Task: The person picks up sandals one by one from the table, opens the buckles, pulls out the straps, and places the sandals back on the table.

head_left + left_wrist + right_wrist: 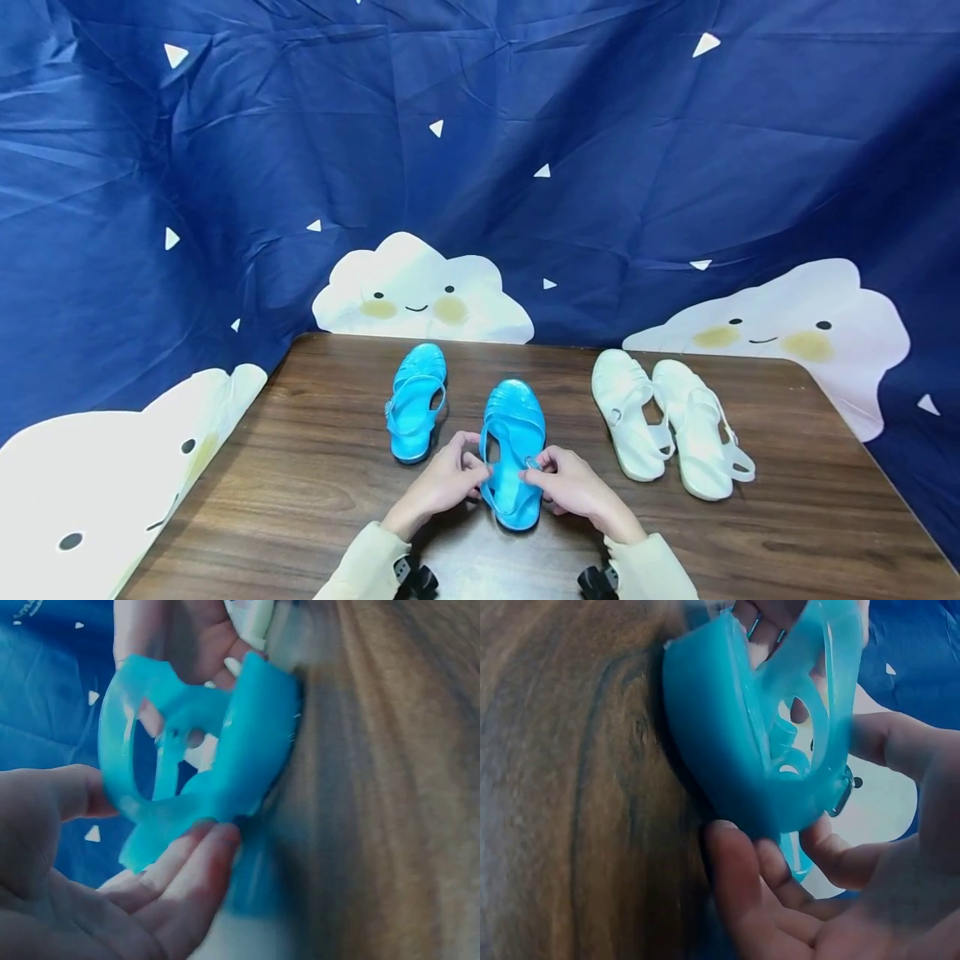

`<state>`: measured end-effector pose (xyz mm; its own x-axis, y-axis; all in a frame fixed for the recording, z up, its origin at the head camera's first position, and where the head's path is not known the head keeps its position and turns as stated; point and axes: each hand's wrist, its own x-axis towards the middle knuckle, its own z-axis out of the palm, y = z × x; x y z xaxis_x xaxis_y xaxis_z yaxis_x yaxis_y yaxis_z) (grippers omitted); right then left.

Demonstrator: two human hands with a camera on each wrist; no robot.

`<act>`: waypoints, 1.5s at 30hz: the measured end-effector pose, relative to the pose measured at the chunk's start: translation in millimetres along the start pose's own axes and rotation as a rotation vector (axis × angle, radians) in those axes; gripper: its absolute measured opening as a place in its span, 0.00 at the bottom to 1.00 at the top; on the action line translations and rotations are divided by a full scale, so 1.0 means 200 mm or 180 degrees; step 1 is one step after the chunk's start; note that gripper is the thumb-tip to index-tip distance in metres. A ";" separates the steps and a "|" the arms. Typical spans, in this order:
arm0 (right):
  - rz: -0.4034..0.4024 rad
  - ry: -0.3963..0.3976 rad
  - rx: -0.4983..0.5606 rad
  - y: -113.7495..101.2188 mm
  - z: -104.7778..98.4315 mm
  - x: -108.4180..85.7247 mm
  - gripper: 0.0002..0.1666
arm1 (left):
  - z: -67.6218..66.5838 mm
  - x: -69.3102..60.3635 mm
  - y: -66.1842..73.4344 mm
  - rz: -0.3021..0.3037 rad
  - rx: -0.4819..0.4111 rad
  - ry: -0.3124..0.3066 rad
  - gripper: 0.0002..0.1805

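Note:
A bright blue jelly sandal (513,450) lies between both hands, toe away from me, its heel end toward me. My left hand (446,479) holds its left side; in the left wrist view the thumb touches the strap (120,742) and the fingertips (225,836) meet the side near the sole. On the other side my right hand (573,483) grips the sandal near the buckle (843,793), thumb at the strap and fingers low by the sole (705,720). Another blue sandal (412,421) lies to the left, apart from the hands.
Two white sandals, a left one (626,417) and a right one (697,433), lie side by side at the right of the brown wooden table (300,500). Behind the table hangs a blue cloth (480,167) with clouds and white triangles.

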<state>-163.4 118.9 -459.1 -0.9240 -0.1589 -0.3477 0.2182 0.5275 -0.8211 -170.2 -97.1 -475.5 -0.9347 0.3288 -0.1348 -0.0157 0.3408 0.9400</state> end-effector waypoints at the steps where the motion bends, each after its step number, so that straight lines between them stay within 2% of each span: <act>1: -0.0008 -0.0038 -0.0021 0.00 -0.01 0.00 0.18 | -0.01 0.00 0.01 0.0024 0.0070 -0.0017 0.29; 5: -0.0090 -0.0250 -0.0140 0.02 -0.03 -0.01 0.18 | -0.03 -0.01 0.03 0.0093 0.0388 -0.0117 0.29; 10: -0.0220 -0.0588 -0.0268 0.04 -0.06 -0.01 0.18 | -0.05 -0.03 0.07 0.0097 0.0664 -0.0207 0.34; 17: -0.0538 -0.0850 -0.0259 0.06 -0.08 -0.03 0.18 | -0.04 -0.05 0.12 0.0258 0.0827 -0.0419 0.40; 20: -0.0649 -0.0904 -0.0264 0.06 -0.09 -0.05 0.17 | -0.03 -0.06 0.13 0.0324 0.0875 -0.0430 0.40; 23: -0.0730 -0.0987 -0.0231 0.06 -0.10 -0.06 0.16 | -0.02 -0.05 0.13 0.0354 0.0936 -0.0372 0.39; 28: -0.0835 -0.1183 -0.0134 0.06 -0.10 -0.08 0.14 | -0.02 -0.05 0.12 0.0295 0.1103 -0.0303 0.36; 39: -0.1052 -0.1243 -0.0097 0.06 -0.10 -0.11 0.15 | 0.00 -0.05 0.12 0.0407 0.1081 -0.0305 0.33; 41: -0.1106 -0.1264 -0.0101 0.07 -0.11 -0.11 0.15 | 0.00 -0.06 0.13 0.0430 0.1156 -0.0215 0.33; 45: -0.1198 -0.1268 -0.0129 0.07 -0.10 -0.09 0.15 | 0.02 -0.09 0.16 0.0521 0.1417 0.0159 0.30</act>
<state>-149.5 146.1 -454.0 -0.7440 -0.6422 -0.1843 -0.1239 0.4036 -0.9065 -153.4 -88.7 -444.8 -0.9283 0.3707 0.0292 0.2766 0.6359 0.7205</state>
